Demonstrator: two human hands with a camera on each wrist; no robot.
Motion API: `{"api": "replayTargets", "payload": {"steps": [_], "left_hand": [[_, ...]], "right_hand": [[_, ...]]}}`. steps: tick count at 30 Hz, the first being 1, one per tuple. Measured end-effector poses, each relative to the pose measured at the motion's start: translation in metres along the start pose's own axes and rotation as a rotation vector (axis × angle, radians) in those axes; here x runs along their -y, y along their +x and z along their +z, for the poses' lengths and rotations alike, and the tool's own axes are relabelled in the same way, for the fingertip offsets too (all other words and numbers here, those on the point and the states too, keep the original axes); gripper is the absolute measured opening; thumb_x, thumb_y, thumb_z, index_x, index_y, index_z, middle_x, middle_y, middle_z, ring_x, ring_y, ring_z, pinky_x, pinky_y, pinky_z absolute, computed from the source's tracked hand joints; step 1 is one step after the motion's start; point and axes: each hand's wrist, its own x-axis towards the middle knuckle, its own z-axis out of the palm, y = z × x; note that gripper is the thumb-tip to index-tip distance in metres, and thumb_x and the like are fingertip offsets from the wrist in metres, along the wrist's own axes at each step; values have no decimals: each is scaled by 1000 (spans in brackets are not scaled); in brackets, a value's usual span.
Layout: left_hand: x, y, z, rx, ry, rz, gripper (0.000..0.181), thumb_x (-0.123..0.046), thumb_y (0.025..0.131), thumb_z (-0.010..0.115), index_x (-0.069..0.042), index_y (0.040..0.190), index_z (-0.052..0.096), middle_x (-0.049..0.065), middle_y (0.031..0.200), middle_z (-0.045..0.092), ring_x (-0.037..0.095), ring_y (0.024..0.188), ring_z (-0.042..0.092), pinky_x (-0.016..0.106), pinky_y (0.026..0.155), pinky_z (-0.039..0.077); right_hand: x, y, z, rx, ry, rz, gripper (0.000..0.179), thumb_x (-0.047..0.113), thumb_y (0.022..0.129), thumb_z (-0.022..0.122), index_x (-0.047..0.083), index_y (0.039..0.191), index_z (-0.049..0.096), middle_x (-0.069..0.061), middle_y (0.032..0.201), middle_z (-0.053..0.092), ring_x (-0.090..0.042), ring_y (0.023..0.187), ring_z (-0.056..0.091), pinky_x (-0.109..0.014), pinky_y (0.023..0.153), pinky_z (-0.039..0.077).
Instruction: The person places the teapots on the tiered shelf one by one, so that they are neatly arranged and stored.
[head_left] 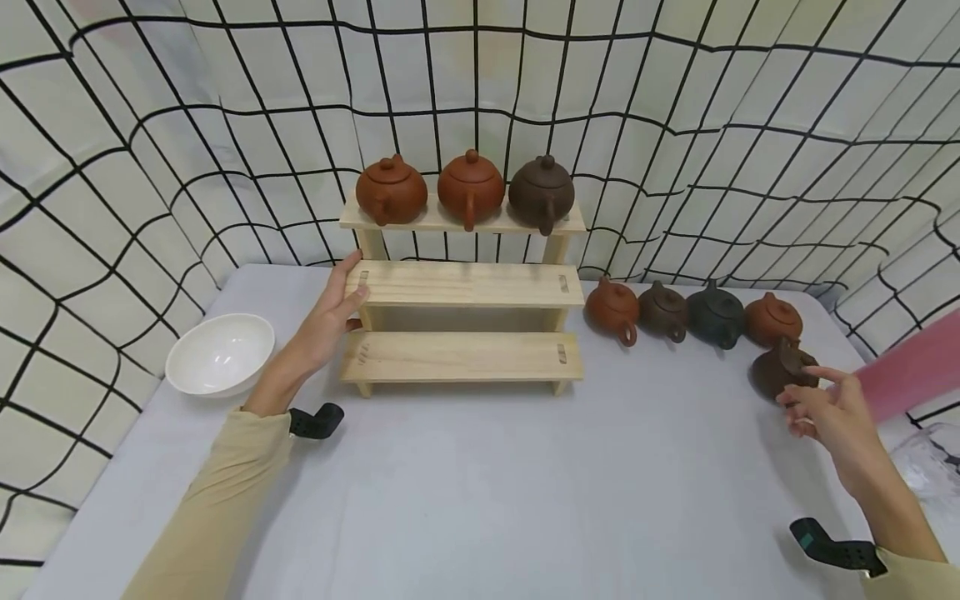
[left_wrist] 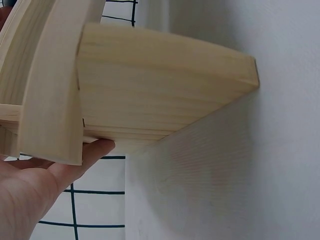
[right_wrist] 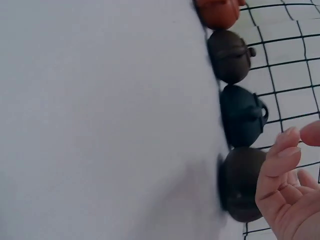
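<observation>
Sitting at the right end of the teapot row, the dark brown, rounded, matte clay-looking teapot (head_left: 768,375) is standing out in front of a reddish-brown clay teapot (head_left: 774,319), though whether its base is touching the white-covered tabletop (head_left: 525,483) cannot be told. Its thin walls, by judgement, are making it fairly light but stiff and fragile, and the unglazed-looking skin is probably offering more friction than a glaze would. A separate lid would be the risky part, so the safest hold is probably taking in the handle or cupping the belly, with a finger steadying the lid. The right hand (head_left: 843,425) is resting its fingers at the near side of the pot; whether its grip is pinching anything or lying loose cannot be told, since the fingers are covering the contact. The left hand (head_left: 318,329) is grasping the left end of the pale wooden three-tier rack (head_left: 465,283), thumb and fingers closing around its middle tier. In looks, the pot is showing a squat, swelling body, dull and evenly dark, with a small projection pointing toward the fingertips, spout or handle remaining unclear.
</observation>
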Motion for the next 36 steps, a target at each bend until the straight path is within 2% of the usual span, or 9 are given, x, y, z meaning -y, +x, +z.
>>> {"api": "replayTargets", "payload": {"steps": [4,7,10,13,14,16,22,27,36], "left_hand": [[-1,1,1,1,-8,-3,65,-23,113,26,-11,167,-8,19,173,-6,45,154,10,77,113,23],[-1,1,2,-2,-7,-5,65,-24,113,26,-11,167,-9,18,173,-7,44,155,8,78,113,22],[-2,2,3,-1,-2,-6,65,-24,113,25,-11,167,-8,18,173,-7,44,155,7,78,113,22],[-2,3,4,2,-7,-6,65,-23,113,26,-10,167,-9,18,172,-7,44,155,8,78,113,22],[-2,3,4,2,-8,-5,65,-23,113,26,-10,167,-8,18,172,-7,44,155,8,78,113,22],[-1,4,4,1,-9,-3,66,-24,113,26,-10,167,-8,18,173,-7,43,155,8,78,113,22],[2,6,5,-4,-3,0,67,-27,113,26,-9,167,-8,16,173,-8,42,156,4,80,112,20],[3,4,4,0,4,-2,66,-27,113,26,-11,167,-8,15,173,-8,44,156,6,79,113,21],[0,2,2,2,-11,-1,66,-27,113,26,-12,168,-9,15,173,-7,44,154,7,79,112,21]], "right_hand": [[-6,-3,-4,-41,82,47,69,10,110,50,5,158,2,9,79,71,-10,62,62,-20,59,55],[-7,-4,-6,-59,85,93,85,12,110,51,-4,161,-15,9,76,70,-9,61,62,-20,59,54],[-8,-6,-9,-52,25,135,52,15,110,48,-10,153,32,9,75,70,-11,61,62,-21,59,54],[-13,-8,-13,-8,-54,164,27,19,112,44,9,106,69,11,77,71,-10,65,63,-22,61,54],[-14,-8,-14,7,-71,170,32,20,112,43,17,91,68,12,78,71,-10,66,63,-22,62,55],[-17,-7,-15,49,-97,167,35,22,113,42,22,91,69,13,81,71,-10,69,63,-21,65,55],[-22,-1,-11,148,58,140,16,23,113,45,10,109,54,6,88,73,-12,71,62,-24,65,53],[-20,4,-3,166,206,221,23,30,114,42,8,120,39,2,89,76,-11,70,62,-26,64,52],[-17,7,3,173,447,319,38,36,113,43,17,97,72,-2,95,77,-13,75,65,-26,68,56]]}}
